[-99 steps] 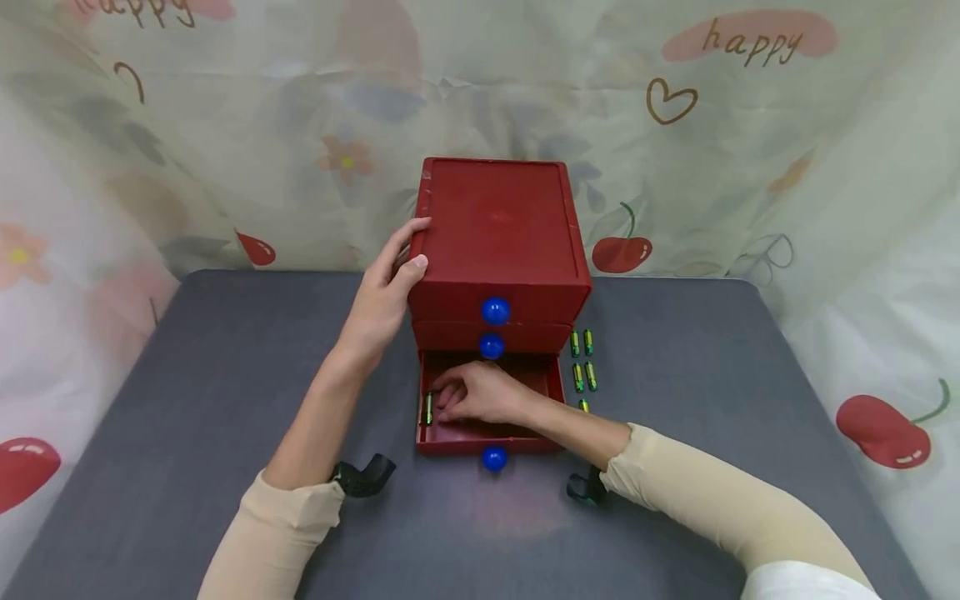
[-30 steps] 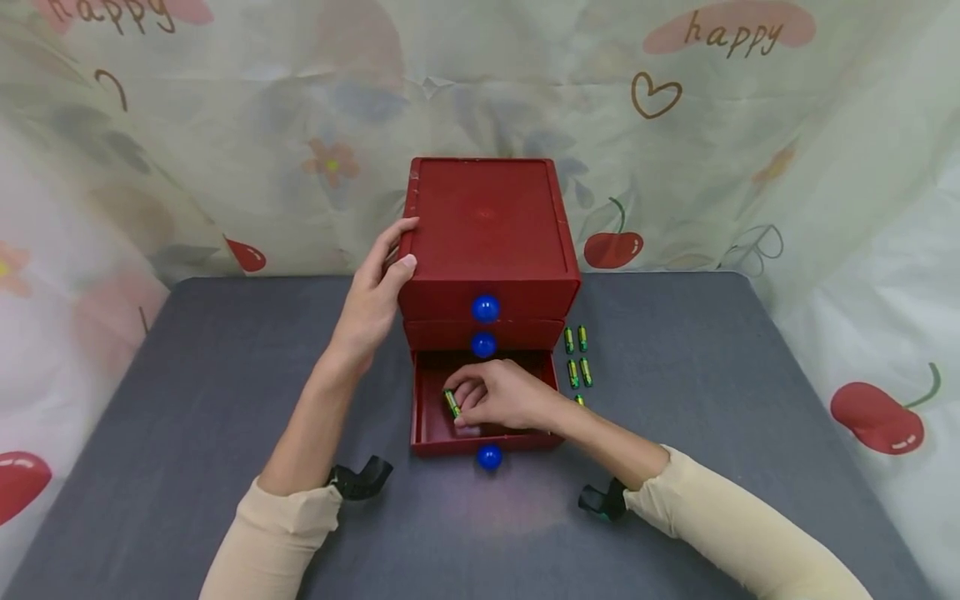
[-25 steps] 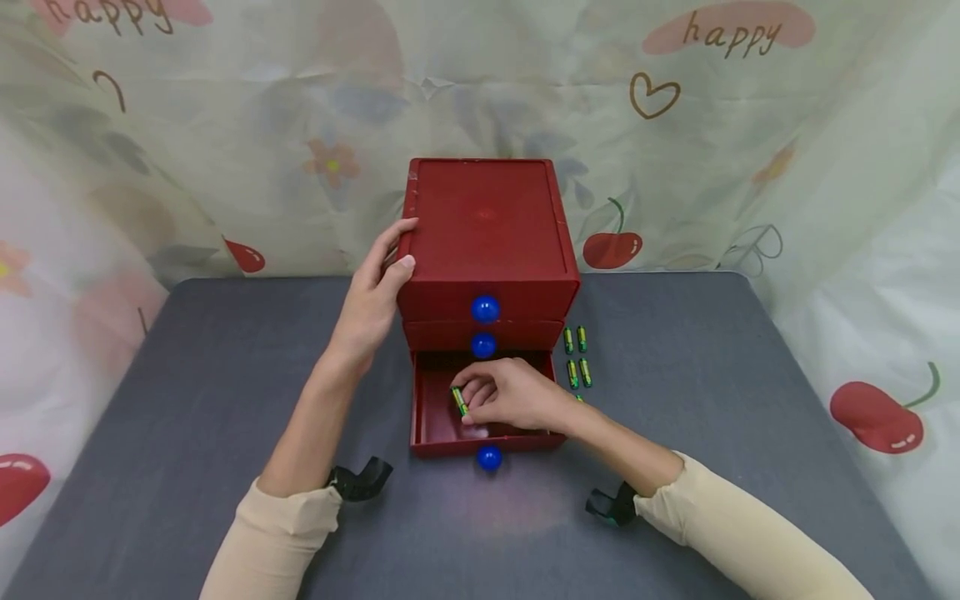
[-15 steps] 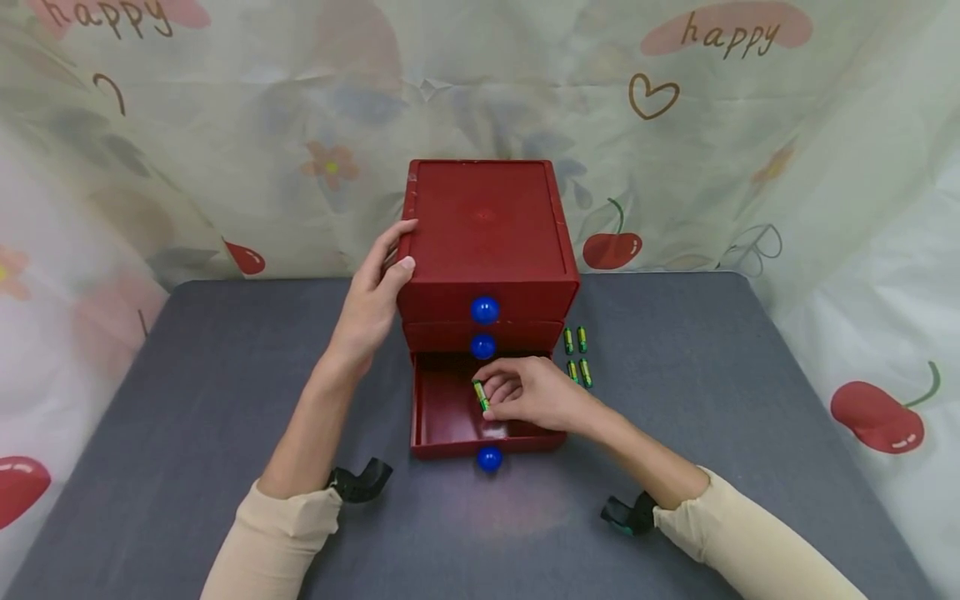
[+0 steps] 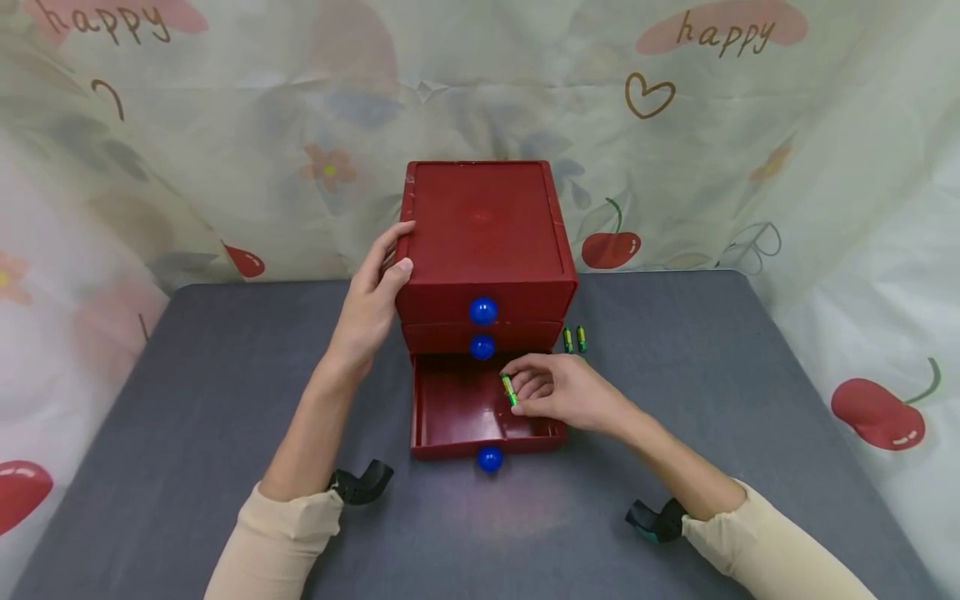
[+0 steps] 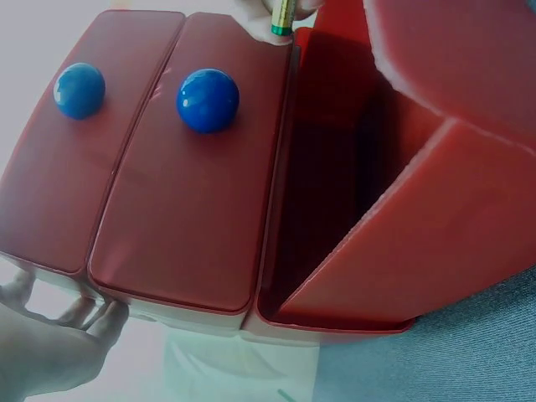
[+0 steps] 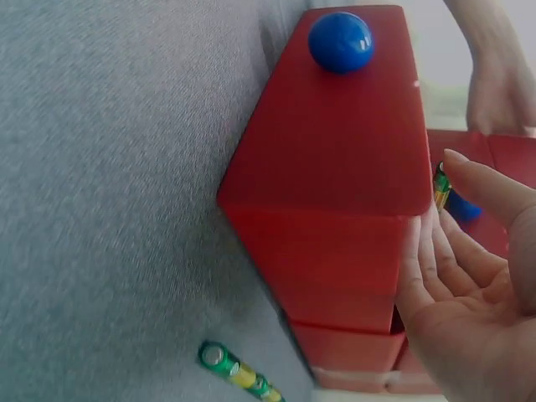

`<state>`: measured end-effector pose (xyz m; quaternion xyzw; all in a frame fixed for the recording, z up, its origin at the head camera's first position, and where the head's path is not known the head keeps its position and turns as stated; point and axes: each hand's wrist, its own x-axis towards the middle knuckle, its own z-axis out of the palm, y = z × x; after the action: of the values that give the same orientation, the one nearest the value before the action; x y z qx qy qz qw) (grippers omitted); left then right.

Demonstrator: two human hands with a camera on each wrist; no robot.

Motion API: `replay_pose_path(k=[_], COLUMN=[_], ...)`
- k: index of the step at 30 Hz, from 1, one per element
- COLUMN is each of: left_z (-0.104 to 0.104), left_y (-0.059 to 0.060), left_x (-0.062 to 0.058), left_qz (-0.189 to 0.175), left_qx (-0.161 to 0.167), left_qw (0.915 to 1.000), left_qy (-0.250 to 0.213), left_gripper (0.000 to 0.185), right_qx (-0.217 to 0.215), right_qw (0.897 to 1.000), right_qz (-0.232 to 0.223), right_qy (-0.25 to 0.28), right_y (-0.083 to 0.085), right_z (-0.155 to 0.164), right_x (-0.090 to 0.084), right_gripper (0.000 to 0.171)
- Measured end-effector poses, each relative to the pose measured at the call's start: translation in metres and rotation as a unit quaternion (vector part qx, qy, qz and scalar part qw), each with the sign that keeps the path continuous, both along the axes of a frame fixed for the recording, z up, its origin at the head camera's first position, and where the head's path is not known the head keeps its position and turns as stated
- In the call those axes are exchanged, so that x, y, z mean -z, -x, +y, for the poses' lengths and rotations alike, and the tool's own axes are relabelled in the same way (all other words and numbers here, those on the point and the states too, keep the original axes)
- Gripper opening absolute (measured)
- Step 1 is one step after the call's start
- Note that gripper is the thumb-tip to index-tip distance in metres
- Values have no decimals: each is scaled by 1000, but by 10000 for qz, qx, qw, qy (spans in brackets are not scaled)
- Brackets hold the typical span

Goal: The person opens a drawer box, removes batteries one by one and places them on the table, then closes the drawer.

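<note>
A red three-drawer box [image 5: 483, 225] stands mid-table, its bottom drawer [image 5: 457, 408] pulled out. My right hand [image 5: 558, 392] pinches a green-yellow battery [image 5: 509, 389] over the drawer's right side; the battery [image 7: 441, 186] also shows at my fingertips in the right wrist view. My left hand [image 5: 371, 296] holds the box's top left corner, thumb on the front edge. In the left wrist view the two closed drawer fronts carry blue knobs [image 6: 207, 100], and the held battery [image 6: 282, 15] shows at the top. The open drawer looks bare inside.
Two more batteries [image 5: 574, 338] lie on the grey table [image 5: 187, 375] right of the box; another battery [image 7: 239, 373] lies beside the drawer. A printed curtain [image 5: 225, 125] hangs behind. The open drawer's blue knob [image 5: 489, 459] points toward me.
My right hand picked the battery up from the drawer's left side and carried it rightward and up toward the drawer's right edge. The left hand stayed on the box.
</note>
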<state>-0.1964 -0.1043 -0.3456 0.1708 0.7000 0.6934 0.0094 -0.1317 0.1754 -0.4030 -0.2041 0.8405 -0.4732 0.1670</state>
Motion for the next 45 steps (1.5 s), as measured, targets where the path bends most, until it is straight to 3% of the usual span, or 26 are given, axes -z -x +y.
replay_pose_path(k=[13,25,45], left_z=[2,1,1], left_y=[0,1,1], left_x=[0,0,2], left_qz=[-5,-13,-25], left_qx=[-21,-49,-63], left_qw=[10000,10000,10000], left_qy=[-39,-1,40], left_gripper=[47,47,47], right_qx=[357,489,974], right_qw=[9984,9979,9945], right_qz=[-302,-118,-251], right_qy=[328,407,276], right_y=[-9,-12,-21], right_z=[33,58,92], right_x=[-4,0,26], right_gripper=[43,46,47])
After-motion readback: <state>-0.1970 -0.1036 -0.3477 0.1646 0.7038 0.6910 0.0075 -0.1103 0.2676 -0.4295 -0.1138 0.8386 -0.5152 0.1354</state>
